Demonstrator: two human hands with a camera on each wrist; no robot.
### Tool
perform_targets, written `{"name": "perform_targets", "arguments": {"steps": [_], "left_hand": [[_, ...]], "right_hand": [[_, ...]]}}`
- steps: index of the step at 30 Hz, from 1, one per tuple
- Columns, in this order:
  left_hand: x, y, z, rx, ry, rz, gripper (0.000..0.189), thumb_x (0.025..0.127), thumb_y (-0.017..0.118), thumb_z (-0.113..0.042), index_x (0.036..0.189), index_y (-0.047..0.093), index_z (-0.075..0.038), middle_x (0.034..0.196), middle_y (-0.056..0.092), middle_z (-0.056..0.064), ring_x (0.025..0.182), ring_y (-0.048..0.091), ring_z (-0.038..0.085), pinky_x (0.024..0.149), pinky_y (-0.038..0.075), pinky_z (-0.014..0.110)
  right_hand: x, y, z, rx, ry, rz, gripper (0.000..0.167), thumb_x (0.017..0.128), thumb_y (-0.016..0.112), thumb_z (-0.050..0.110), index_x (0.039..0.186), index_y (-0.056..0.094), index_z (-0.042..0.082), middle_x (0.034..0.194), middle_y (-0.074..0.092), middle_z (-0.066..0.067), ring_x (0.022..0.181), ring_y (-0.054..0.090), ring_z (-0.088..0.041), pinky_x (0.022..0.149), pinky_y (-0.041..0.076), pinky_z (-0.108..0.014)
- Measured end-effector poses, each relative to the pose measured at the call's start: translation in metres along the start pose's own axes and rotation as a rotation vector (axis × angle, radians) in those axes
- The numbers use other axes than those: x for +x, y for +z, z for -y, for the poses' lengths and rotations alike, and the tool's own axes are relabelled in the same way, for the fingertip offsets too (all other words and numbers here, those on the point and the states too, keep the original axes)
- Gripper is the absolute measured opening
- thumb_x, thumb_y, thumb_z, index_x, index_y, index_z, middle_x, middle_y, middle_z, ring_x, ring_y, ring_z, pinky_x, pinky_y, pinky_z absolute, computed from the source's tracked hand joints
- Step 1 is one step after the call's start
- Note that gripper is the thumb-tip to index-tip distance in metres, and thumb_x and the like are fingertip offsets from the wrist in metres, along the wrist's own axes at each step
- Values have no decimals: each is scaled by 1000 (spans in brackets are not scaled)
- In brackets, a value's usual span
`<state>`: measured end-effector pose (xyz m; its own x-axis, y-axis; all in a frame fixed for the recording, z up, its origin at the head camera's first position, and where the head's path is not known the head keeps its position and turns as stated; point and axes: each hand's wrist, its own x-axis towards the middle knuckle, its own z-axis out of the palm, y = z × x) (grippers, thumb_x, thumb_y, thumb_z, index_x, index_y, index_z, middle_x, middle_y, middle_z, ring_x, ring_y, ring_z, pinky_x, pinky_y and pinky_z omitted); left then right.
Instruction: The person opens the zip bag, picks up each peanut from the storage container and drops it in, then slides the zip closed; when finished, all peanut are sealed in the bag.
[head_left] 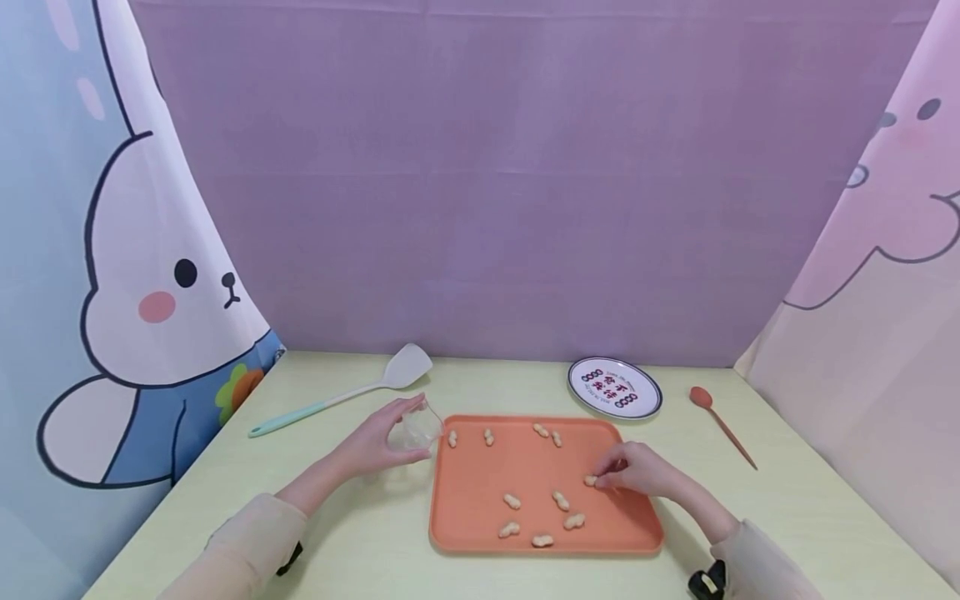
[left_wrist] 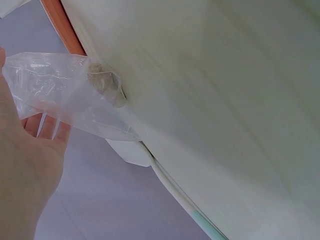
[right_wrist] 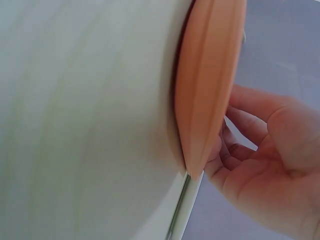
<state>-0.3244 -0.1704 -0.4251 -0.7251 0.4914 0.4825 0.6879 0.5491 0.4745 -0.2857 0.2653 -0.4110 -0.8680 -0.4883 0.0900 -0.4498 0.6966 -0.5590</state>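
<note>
My left hand (head_left: pixel 386 437) holds a clear plastic bag (head_left: pixel 423 425) beside the left edge of an orange tray (head_left: pixel 480 467). In the left wrist view a peanut (left_wrist: pixel 106 82) shows through the bottom of the bag, and the fingers spread its mouth. Over the right part of the tray, my right hand (head_left: pixel 637 469) pinches a peanut (head_left: pixel 590 481) between thumb and fingers. Several unshelled peanuts (head_left: pixel 560 500) lie scattered on the tray, some along its far side, others near its front. In the right wrist view, the tray rim (right_wrist: pixel 210 90) hides the fingertips.
A spatula (head_left: pixel 405 367) with a mint handle lies behind the left hand. Beyond the tray is a white plate (head_left: pixel 615 388) with a dark rim and red characters. A reddish-brown spoon (head_left: pixel 720 421) lies at the right. A purple curtain (head_left: pixel 495 183) closes off the back.
</note>
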Motion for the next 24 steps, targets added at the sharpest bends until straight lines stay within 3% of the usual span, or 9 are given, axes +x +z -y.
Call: {"name": "perform_targets", "arguments": {"steps": [6, 13, 24], "left_hand": [[0, -1, 0, -5, -9, 10, 81, 74, 79, -34, 139, 42, -1, 130, 57, 7, 119, 53, 23, 95, 49, 41], [-1, -2, -2, 2, 12, 0, 80, 74, 79, -34, 139, 43, -2, 129, 57, 8, 118, 54, 25, 94, 49, 41], [-1, 1, 0, 12, 36, -15, 79, 75, 79, -33, 138, 43, -1, 127, 58, 9, 116, 55, 26, 91, 51, 41]], "right_hand": [[1, -1, 0, 24, 23, 22, 17, 76, 77, 21, 80, 67, 8, 73, 64, 3, 63, 49, 1, 57, 43, -17], [3, -4, 2, 54, 33, -9, 13, 77, 76, 18, 77, 66, 9, 68, 64, 3, 57, 50, 0, 53, 43, -18], [20, -4, 14, 82, 26, -113, 12, 81, 71, 13, 90, 68, 6, 81, 68, -1, 72, 58, -3, 64, 50, -20]]}}
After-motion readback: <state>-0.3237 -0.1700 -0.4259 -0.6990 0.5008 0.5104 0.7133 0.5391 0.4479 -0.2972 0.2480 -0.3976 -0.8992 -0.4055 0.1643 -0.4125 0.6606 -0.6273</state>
